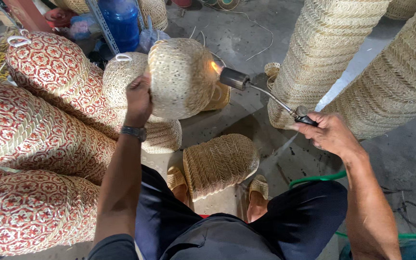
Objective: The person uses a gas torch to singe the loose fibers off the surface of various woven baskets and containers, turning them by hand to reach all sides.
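head view:
L hand (138, 98): fingers curled round the rim of a natural woven basket (181, 77), holding it up off the floor w/ its domed bottom turned toward the torch.
R hand (331, 132): fist wrapped tight on the black grip of a gas torch (261, 94); thin bent tube runs up-left to a metal nozzle.
flame (215, 66): small, orange, at the nozzle tip, just touching the basket's right side.
watch (134, 132): dark, on L wrist.
floor (400, 159): grey concrete; green hose (314, 179) near R knee.
small basket stack (220, 163): natural colour, lying between the sandalled feet.
red-patterned baskets (39, 125): nested stacks, left side.
tall plain stacks (328, 53): right, well apart from the flame.
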